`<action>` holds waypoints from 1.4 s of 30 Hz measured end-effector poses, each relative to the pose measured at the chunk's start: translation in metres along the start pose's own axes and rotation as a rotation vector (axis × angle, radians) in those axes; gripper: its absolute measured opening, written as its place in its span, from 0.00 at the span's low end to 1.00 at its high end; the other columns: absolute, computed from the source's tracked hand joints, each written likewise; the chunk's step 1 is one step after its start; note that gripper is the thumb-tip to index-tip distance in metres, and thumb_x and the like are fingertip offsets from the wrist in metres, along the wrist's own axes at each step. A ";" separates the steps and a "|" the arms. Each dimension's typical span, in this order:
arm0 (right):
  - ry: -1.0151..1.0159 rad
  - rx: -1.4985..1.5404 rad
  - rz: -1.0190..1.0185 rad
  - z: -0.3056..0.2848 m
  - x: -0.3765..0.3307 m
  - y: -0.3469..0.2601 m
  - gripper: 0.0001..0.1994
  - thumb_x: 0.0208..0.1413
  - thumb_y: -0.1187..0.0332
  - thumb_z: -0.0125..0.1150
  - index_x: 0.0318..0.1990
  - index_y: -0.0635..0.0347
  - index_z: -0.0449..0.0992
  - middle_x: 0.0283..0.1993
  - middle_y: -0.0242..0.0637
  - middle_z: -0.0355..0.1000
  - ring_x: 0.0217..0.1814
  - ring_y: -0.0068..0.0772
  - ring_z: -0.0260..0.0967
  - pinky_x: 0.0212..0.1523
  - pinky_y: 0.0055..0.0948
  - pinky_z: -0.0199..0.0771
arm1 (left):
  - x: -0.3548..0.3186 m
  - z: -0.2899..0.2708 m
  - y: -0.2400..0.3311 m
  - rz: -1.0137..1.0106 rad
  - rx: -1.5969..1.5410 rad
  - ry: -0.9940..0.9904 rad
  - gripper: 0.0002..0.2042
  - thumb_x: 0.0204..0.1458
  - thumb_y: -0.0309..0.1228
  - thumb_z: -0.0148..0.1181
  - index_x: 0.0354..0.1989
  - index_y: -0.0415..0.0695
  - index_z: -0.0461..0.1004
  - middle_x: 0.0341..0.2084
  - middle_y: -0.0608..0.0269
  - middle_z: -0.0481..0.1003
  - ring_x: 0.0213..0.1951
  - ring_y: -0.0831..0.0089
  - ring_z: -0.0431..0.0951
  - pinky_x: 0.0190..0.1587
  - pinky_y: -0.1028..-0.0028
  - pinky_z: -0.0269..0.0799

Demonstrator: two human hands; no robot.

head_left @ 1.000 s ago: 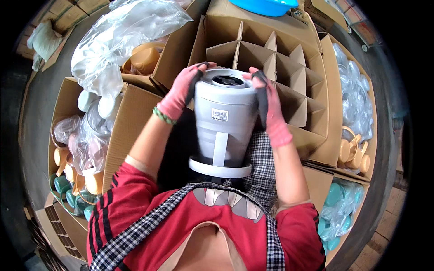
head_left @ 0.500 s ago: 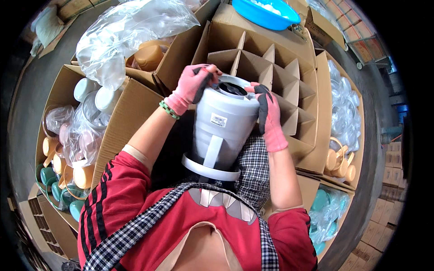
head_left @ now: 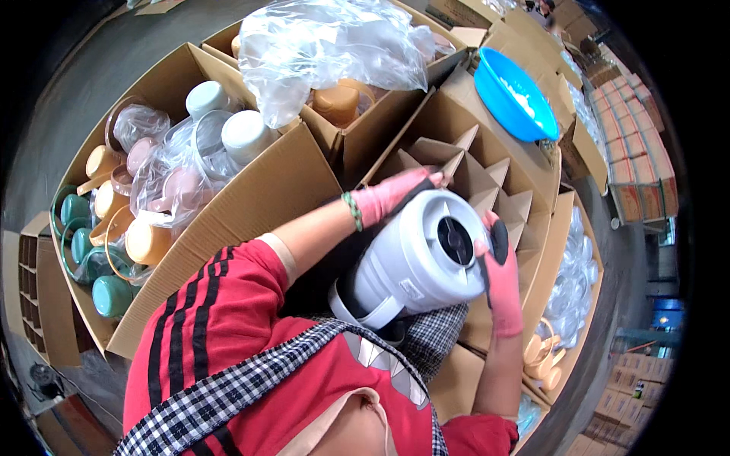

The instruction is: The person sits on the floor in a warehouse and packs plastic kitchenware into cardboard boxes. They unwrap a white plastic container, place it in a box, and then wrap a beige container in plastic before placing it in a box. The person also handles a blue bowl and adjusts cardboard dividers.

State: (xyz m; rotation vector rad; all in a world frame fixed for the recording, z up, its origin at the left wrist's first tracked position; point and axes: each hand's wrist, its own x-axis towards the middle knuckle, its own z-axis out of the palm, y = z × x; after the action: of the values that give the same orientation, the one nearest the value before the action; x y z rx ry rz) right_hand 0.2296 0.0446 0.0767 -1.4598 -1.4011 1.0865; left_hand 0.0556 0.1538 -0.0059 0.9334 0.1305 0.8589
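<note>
A: Layout, biggest first?
B: A cardboard carton (head_left: 228,228) is packed with pastel plastic containers (head_left: 149,242), left side; a divided carton (head_left: 506,129) is placed ahead. A grey plastic jug (head_left: 391,258) is held over the lap, tilted, near the divided carton, handle (head_left: 382,311) toward the body.
A: Hands?
B: Right hand (head_left: 500,281): jug's edge is gripped, thumb laid on the end face, fingers outside. Left hand (head_left: 395,196): fingers are bunched by the far edge; whether anything is pinched can't be told.
A: Step?
B: Judged as two-handed handling of the jug's end, around the dark round inset (head_left: 456,242). For the next move, support on both sides is probably called for, given the tilt.
A: Unclear bits?
B: Left fingertips are blurred against the dividers (head_left: 490,182). Jug's far side is hidden, cell floors are mostly blocked, inset depth can't be made out. White sticker (head_left: 411,289) is seen too small for detail.
</note>
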 end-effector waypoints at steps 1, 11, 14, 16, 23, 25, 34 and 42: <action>-0.033 -0.377 -0.181 -0.008 -0.001 -0.001 0.28 0.45 0.71 0.56 0.55 0.66 0.54 0.53 0.44 0.58 0.56 0.37 0.54 0.56 0.30 0.52 | -0.014 0.006 -0.012 -0.307 -0.624 0.005 0.18 0.52 0.43 0.47 0.38 0.39 0.69 0.33 0.67 0.73 0.34 0.81 0.71 0.38 0.80 0.68; -0.891 -1.297 -0.848 -0.008 0.000 -0.082 0.08 0.36 0.72 0.52 0.29 0.54 0.67 0.45 0.36 0.65 0.46 0.37 0.62 0.47 0.32 0.63 | -0.021 0.010 -0.018 -0.235 0.086 -0.099 0.24 0.54 0.49 0.36 0.33 0.38 0.70 0.26 0.67 0.71 0.29 0.84 0.67 0.35 0.78 0.66; -1.032 -1.343 -1.009 -0.011 0.020 -0.081 0.05 0.36 0.71 0.51 0.25 0.54 0.65 0.45 0.35 0.65 0.45 0.37 0.62 0.47 0.34 0.63 | -0.018 0.000 -0.028 -0.193 0.106 -0.145 0.24 0.53 0.50 0.38 0.33 0.38 0.70 0.27 0.66 0.72 0.29 0.84 0.67 0.35 0.78 0.66; -1.132 -1.361 -1.126 -0.010 0.032 -0.078 0.06 0.36 0.68 0.53 0.23 0.55 0.64 0.38 0.35 0.65 0.39 0.37 0.62 0.42 0.35 0.65 | -0.016 -0.003 -0.037 -0.183 0.065 -0.125 0.25 0.53 0.51 0.39 0.32 0.39 0.70 0.25 0.66 0.72 0.29 0.84 0.67 0.34 0.79 0.66; -0.647 -1.376 -0.177 0.035 0.029 -0.065 0.12 0.47 0.60 0.50 0.25 0.61 0.68 0.27 0.45 0.67 0.27 0.47 0.66 0.31 0.39 0.66 | -0.023 -0.002 -0.008 -0.141 -0.046 0.008 0.23 0.53 0.48 0.42 0.25 0.39 0.72 0.18 0.70 0.71 0.23 0.85 0.68 0.28 0.81 0.67; -0.600 -1.356 -0.062 0.041 0.034 -0.071 0.14 0.48 0.60 0.49 0.26 0.63 0.69 0.28 0.47 0.67 0.30 0.48 0.66 0.33 0.39 0.66 | -0.022 -0.007 -0.012 -0.174 0.058 0.167 0.18 0.51 0.45 0.47 0.26 0.40 0.72 0.18 0.70 0.72 0.23 0.83 0.69 0.29 0.79 0.67; 0.156 -0.400 -0.020 0.011 -0.001 -0.008 0.10 0.51 0.66 0.51 0.32 0.67 0.67 0.30 0.41 0.66 0.35 0.32 0.63 0.38 0.29 0.63 | -0.084 -0.078 0.128 0.500 1.571 1.529 0.30 0.38 0.39 0.62 0.46 0.32 0.61 0.43 0.49 0.65 0.46 0.60 0.64 0.48 0.69 0.59; 0.063 0.158 -0.264 0.048 -0.017 -0.039 0.09 0.50 0.70 0.54 0.37 0.66 0.68 0.40 0.37 0.67 0.41 0.27 0.65 0.42 0.22 0.64 | -0.116 -0.036 0.152 0.400 1.025 0.831 0.07 0.45 0.25 0.52 0.30 0.34 0.70 0.22 0.67 0.73 0.26 0.83 0.67 0.30 0.81 0.63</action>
State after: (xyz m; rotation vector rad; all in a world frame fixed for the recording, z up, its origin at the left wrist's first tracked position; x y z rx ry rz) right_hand 0.1722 0.0295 0.1011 -1.1507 -1.3854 0.9520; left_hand -0.1279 0.1417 0.0572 1.5104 1.2216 1.5692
